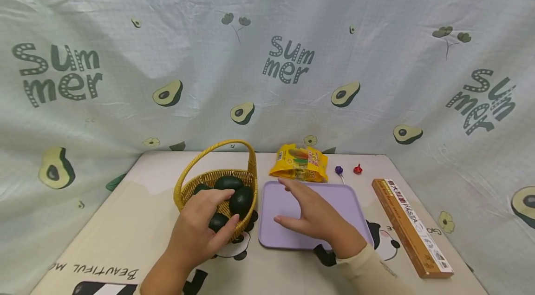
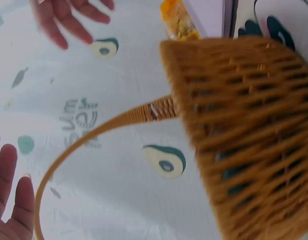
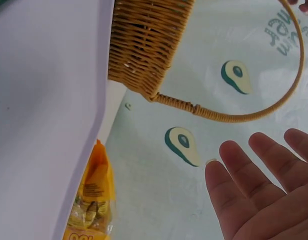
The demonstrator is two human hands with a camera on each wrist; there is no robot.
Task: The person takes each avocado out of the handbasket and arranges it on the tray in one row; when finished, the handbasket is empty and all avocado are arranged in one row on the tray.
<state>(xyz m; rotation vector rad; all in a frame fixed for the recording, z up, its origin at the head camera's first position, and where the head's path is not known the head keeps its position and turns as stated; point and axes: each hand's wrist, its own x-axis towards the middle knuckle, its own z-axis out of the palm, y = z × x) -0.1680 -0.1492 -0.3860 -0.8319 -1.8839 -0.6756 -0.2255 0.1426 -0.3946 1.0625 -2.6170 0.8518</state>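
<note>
The fingers of the left hand (image 1: 202, 223) are bending loosely, thumb standing well away, and they are holding nothing. In the head view they are overlapping the avocados (image 1: 242, 201), yet the left wrist view is showing them clear of the weave, so they seem to be hovering rather than touching. The right hand (image 1: 311, 215) is hanging above the lilac tray (image 1: 273, 234), fingers spread, thumb apart, gripping nothing.

At least four avocados are showing, dark and rounded, lying close together inside the yellow wicker basket (image 1: 211, 179), whose handle (image 1: 230, 141) is arching high over it. To take hold of one well, I'd say the left hand should be coming down steeply — knuckles clear of that arch — and cupping the fruit round its widest part, thumb opposite the fingers. The skins are looking smooth, so a fingertip pinch could slip, and close neighbours might roll; lifting straight up seems kinder than dragging across the rim. The right hand is hovering near enough to steady the basket should it tip.

Farther out, the tray is lying flat just beside the basket. A yellow bag (image 1: 298, 162) is sitting just behind it, with a purple lollipop (image 1: 339, 170) and a red sweet (image 1: 357, 169) alongside. The pasta box (image 1: 411, 228) is lying off to the right — well away from the basket.
</note>
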